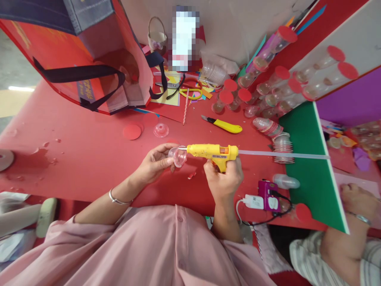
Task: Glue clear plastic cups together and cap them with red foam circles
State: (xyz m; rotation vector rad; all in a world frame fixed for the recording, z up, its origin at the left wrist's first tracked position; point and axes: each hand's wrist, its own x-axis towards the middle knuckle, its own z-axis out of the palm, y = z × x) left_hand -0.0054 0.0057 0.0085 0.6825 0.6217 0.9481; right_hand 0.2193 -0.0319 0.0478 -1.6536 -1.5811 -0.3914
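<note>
- Yellow plastic forms the glue gun point(205, 150), held level above the red table point(98, 163), with a pale glue stick point(282, 154) running out of its back end.
- The right hand point(224, 178) has its fingers wrapped firmly round the gun's grip.
- The left hand point(157, 161) pinches a small clear cup point(179, 158) between thumb and fingers, tilted on its side in front of the person; the gun's nozzle is at its rim, though I cannot tell whether they touch.
- Beyond the left hand, a clear dome-shaped piece point(161, 130) sits beside a red disc point(132, 132).
- Two stacks of clear cups lie near the green divider point(312, 159), each cup nested in the next: a near stack point(282, 147) and a far stack point(266, 126). A third nested stack point(212, 74) lies at the back.
- Many clear containers capped with red discs crowd the far right, one group in front point(218, 106); something tan shows in several, but what it is I cannot tell.
- The open orange bag point(53, 47) stands at the far left, a clear rounded piece and a spot of red visible inside.
- A small white basket point(156, 41) with an arched handle stands at the back; its contents are hidden.
- A yellow utility knife point(228, 126) lies beyond the gun.
- Past the divider, a co-worker's hand point(357, 200) rests on another surface.
</note>
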